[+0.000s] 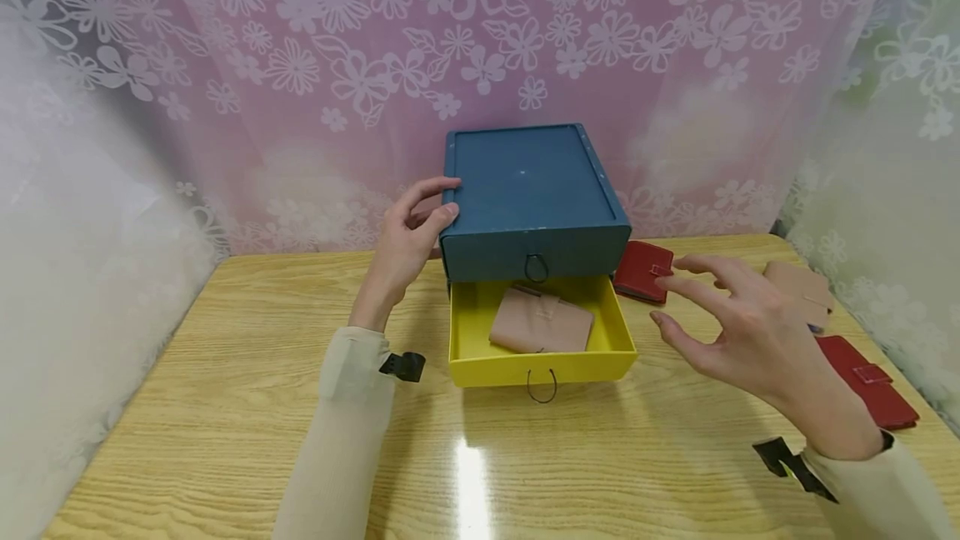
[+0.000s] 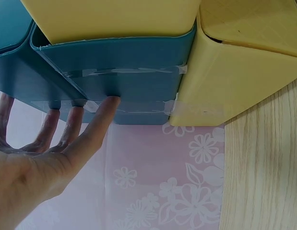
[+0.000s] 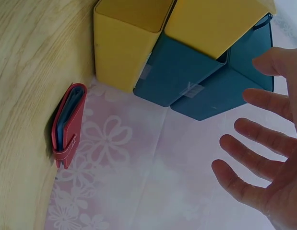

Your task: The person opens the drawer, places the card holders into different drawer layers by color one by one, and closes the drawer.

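The left hand (image 1: pixel 400 242), fingers extended, touches one blue cabinet (image 1: pixel 534 182) mid-frame; the right hand (image 1: pixel 761 344) hangs spread-fingered. One pink wallet (image 1: pixel 540 322) lies in one yellow drawer (image 1: pixel 487 372); frame right, two red wallets (image 1: pixel 640 272), one beige wallet (image 1: pixel 797 286)

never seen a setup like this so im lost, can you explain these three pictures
There is no machine: these are a person's bare left hand and right hand. The large picture comes from a camera on the head, looking forward and down; the smaller two come from the left and right wrists.

On the wooden table stands a stack of drawers. One yellow drawer is open, with a pale pink wallet inside. Beside the stack lies a red wallet; farther right are a tan wallet and a second red wallet.

Nothing is held: the left hand touches the stack's blue side, and the right hand is near the first red wallet.
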`<state>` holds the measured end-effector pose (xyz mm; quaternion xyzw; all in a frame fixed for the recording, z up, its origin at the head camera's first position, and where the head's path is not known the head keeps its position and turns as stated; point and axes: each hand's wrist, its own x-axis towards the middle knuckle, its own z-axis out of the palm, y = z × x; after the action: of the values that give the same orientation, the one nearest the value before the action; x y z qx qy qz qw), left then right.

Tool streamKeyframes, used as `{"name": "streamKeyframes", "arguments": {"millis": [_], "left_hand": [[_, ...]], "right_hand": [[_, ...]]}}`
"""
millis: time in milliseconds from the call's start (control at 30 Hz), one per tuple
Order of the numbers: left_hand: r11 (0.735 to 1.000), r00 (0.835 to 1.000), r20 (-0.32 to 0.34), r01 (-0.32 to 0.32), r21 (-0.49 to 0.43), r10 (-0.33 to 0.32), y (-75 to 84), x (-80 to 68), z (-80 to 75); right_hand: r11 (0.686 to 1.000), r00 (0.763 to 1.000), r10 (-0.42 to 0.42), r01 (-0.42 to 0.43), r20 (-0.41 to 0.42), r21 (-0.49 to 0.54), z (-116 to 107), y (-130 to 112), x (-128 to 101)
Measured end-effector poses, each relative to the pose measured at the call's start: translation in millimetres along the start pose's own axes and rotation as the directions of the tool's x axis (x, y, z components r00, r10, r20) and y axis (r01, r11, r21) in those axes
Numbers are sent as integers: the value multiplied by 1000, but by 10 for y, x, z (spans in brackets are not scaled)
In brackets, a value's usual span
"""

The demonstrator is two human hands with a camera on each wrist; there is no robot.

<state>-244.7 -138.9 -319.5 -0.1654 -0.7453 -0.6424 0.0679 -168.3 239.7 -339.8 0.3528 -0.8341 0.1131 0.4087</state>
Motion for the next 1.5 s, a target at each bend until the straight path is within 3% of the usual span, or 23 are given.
{"name": "streamKeyframes", "arguments": {"millis": [267, 533, 867, 1200, 1500], "left_hand": [[1000, 1000, -4, -16, 16, 16, 24, 9, -19], [994, 995, -18, -96, 59, 97, 37, 17, -7], [984, 987, -17, -155, 83, 157, 6, 52, -1], [973, 977, 47, -211, 97, 208, -12, 100, -33], [966, 972, 111, -221, 131, 207, -13, 98, -64]], "right_hand": [[1000, 1000, 8, -8, 26, -13, -11, 42, -37], [998, 994, 55, -52, 96, -39, -53, 64, -95], [997, 1000, -3, 3, -1, -73, -75, 209, -102], [998, 1000, 15, -14, 11, -64, -60, 402, -238], [996, 997, 78, -77, 29, -42, -35, 550, -404]]}}
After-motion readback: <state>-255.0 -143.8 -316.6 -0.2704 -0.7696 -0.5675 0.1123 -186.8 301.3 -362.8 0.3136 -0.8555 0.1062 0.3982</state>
